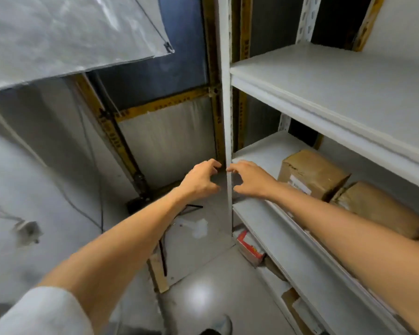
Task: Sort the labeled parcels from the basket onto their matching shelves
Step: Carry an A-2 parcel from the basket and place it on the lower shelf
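At the shelf upright (pixel 224 105), left hand (pixel 200 178) and right hand (pixel 250 181), fingers loosely spread, empty.

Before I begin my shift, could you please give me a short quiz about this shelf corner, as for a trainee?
1. Which thing stands between the left hand and the right hand? A the white post; B a basket; C a ladder.
2. Fill in: the red-and-white box sits ___ the shelf that bears the two brown parcels.
3. True or false: the two brown parcels are stacked one upon the other.
Key: 1 A. 2 below. 3 false, they stand side by side.
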